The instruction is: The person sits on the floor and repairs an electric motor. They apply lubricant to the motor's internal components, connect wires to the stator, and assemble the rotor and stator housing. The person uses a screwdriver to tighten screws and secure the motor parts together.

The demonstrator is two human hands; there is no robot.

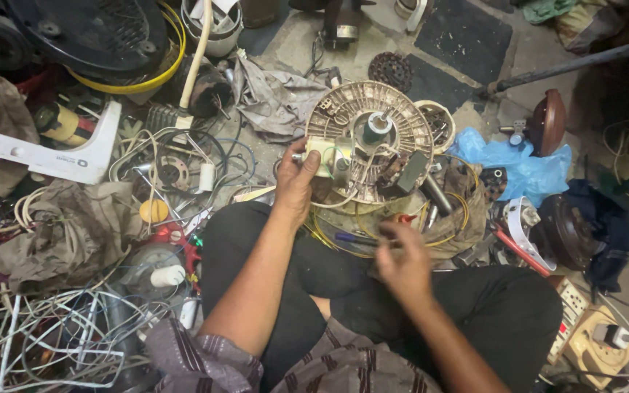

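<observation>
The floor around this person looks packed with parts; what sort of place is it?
Probably a small repair workshop for electric fans: the left hand holds a fan motor housing, with tangled wires and a power strip nearby.

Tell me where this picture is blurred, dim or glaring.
Head view: the right hand is smeared by motion blur; the left hand on the round fan motor housing is sharper. Corners fall dark, especially upper right. No strong glare; the blue plastic bag shows only a soft sheen.

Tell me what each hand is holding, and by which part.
The left hand grips the round fan motor housing by the pale part at its left edge. The right hand is blurred; whether it holds anything cannot be told.
</observation>
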